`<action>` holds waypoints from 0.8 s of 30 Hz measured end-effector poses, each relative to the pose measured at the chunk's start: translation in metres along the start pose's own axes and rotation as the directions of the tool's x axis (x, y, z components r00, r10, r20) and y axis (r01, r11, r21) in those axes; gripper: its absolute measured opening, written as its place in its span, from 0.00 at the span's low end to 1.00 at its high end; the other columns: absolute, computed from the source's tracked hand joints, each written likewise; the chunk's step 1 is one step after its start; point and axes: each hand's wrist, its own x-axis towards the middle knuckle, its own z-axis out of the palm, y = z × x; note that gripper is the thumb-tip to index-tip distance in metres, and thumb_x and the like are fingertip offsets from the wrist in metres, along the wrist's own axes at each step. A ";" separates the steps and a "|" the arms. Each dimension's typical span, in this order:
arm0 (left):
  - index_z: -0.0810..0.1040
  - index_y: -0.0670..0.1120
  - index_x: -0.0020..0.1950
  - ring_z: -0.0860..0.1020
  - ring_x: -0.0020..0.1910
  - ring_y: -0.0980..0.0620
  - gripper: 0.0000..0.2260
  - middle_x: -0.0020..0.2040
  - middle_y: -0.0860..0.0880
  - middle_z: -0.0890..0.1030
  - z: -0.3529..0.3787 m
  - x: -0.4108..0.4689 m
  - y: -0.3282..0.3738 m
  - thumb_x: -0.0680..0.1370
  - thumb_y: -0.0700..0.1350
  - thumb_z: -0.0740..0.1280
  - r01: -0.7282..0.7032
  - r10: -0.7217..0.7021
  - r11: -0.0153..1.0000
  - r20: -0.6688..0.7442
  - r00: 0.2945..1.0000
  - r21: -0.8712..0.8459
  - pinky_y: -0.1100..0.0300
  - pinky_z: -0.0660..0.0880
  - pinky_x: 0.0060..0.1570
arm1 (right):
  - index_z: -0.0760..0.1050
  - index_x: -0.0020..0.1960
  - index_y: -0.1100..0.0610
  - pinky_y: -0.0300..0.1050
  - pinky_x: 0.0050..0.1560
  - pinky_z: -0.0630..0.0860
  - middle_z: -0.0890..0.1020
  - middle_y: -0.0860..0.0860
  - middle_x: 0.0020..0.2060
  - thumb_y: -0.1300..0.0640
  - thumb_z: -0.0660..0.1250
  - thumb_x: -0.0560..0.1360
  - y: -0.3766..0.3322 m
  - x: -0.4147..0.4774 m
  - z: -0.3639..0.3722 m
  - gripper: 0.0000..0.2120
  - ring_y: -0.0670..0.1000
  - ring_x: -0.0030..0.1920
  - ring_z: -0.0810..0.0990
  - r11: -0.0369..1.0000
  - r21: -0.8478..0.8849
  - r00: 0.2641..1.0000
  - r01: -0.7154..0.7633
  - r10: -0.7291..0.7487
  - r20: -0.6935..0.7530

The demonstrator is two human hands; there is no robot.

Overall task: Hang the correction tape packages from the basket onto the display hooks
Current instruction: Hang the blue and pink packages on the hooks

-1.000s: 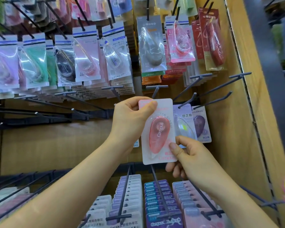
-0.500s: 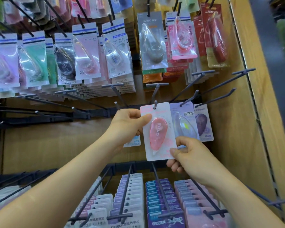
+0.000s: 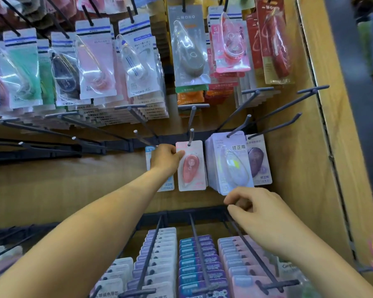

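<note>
A pink correction tape package (image 3: 191, 166) hangs on a grey display hook (image 3: 191, 136) near the back of the rack. My left hand (image 3: 165, 161) grips its upper left edge, thumb on the card's front. My right hand (image 3: 253, 208) hovers below and to the right, fingers loosely curled, holding nothing. A blue-edged package (image 3: 167, 187) hangs behind my left hand. The basket is out of view.
A stack of lilac packages (image 3: 228, 162) and a purple one (image 3: 258, 162) hang to the right. Several bare hooks (image 3: 289, 125) jut out above. Full rows of packages hang above (image 3: 95, 65) and below (image 3: 198, 261). A wooden side panel (image 3: 323, 147) bounds the right.
The pink package went onto the hook and slid back toward the panel with my left hand. My right hand let go of its lower edge and dropped away.
</note>
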 end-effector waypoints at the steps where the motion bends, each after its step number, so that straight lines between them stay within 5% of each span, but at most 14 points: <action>1: 0.77 0.44 0.35 0.77 0.39 0.45 0.14 0.34 0.45 0.77 0.003 0.003 -0.001 0.80 0.48 0.68 0.012 -0.012 1.000 -0.001 1.000 0.023 0.56 0.69 0.38 | 0.77 0.48 0.42 0.33 0.36 0.67 0.79 0.44 0.36 0.53 0.65 0.78 0.001 0.000 -0.001 0.06 0.39 0.31 0.73 1.000 -0.005 1.000 0.010 -0.010 -0.005; 6: 0.76 0.48 0.36 0.79 0.44 0.45 0.13 0.39 0.46 0.79 0.013 0.008 -0.002 0.80 0.51 0.67 0.071 -0.071 0.996 -0.001 0.997 0.051 0.57 0.68 0.42 | 0.68 0.64 0.37 0.33 0.40 0.68 0.72 0.39 0.50 0.54 0.65 0.79 0.004 -0.005 -0.004 0.18 0.41 0.38 0.75 0.999 0.029 0.999 0.037 -0.037 -0.012; 12: 0.77 0.49 0.55 0.81 0.49 0.45 0.09 0.51 0.46 0.81 -0.011 -0.020 -0.002 0.78 0.51 0.69 0.063 -0.065 0.997 0.034 0.997 0.049 0.51 0.80 0.50 | 0.75 0.59 0.41 0.34 0.39 0.74 0.78 0.42 0.44 0.55 0.66 0.78 0.002 -0.012 -0.008 0.12 0.42 0.40 0.79 0.993 0.068 0.996 0.094 -0.094 0.009; 14: 0.79 0.48 0.49 0.83 0.44 0.46 0.05 0.47 0.45 0.83 -0.032 -0.044 -0.004 0.79 0.49 0.68 0.023 -0.024 0.999 0.044 0.999 0.034 0.50 0.82 0.46 | 0.76 0.55 0.41 0.36 0.42 0.75 0.80 0.43 0.41 0.56 0.66 0.78 -0.002 -0.017 -0.013 0.12 0.44 0.39 0.79 0.983 0.110 0.988 0.149 -0.153 0.034; 18: 0.79 0.46 0.36 0.77 0.29 0.56 0.16 0.33 0.48 0.82 -0.077 -0.110 -0.002 0.82 0.48 0.63 0.000 0.002 0.999 0.056 0.998 -0.036 0.66 0.72 0.29 | 0.77 0.51 0.40 0.35 0.40 0.75 0.80 0.38 0.41 0.56 0.67 0.77 -0.015 -0.029 -0.019 0.10 0.44 0.38 0.79 0.948 0.188 0.964 0.257 -0.265 0.018; 24: 0.77 0.45 0.38 0.72 0.22 0.56 0.09 0.25 0.50 0.79 -0.140 -0.216 -0.019 0.78 0.40 0.67 0.010 -0.010 1.000 0.002 1.000 -0.029 0.65 0.69 0.26 | 0.81 0.48 0.47 0.44 0.41 0.76 0.82 0.48 0.35 0.54 0.67 0.76 -0.067 -0.046 0.009 0.04 0.47 0.37 0.79 0.868 0.262 0.861 0.423 -0.474 0.182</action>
